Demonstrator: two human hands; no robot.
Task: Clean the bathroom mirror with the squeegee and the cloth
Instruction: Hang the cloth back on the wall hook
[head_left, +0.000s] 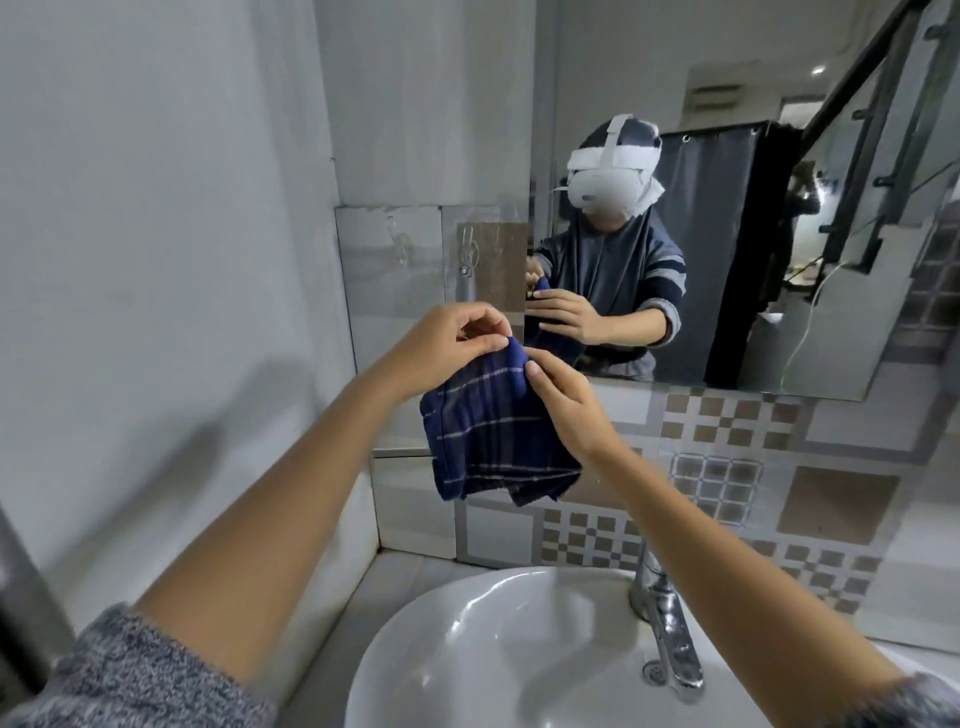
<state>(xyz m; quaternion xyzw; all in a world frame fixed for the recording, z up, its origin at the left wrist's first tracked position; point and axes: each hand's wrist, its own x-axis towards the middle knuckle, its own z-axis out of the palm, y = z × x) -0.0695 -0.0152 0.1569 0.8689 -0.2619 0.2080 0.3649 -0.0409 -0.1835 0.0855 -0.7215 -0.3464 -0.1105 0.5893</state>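
Observation:
A dark blue cloth (493, 436) with thin pale stripes hangs folded in front of me, above the basin. My left hand (447, 348) pinches its top edge between thumb and fingers. My right hand (566, 400) grips the same top edge just to the right. The bathroom mirror (727, 208) is on the wall behind the cloth and reflects a person with a white headset holding the cloth. A grey handle (466, 283) hangs from a hook left of the mirror; I cannot tell whether it is the squeegee.
A white basin (467, 649) sits below my arms, with a chrome tap (670, 634) at its right side. Patterned tiles (727, 467) cover the wall under the mirror. A plain wall (156, 260) stands close on the left.

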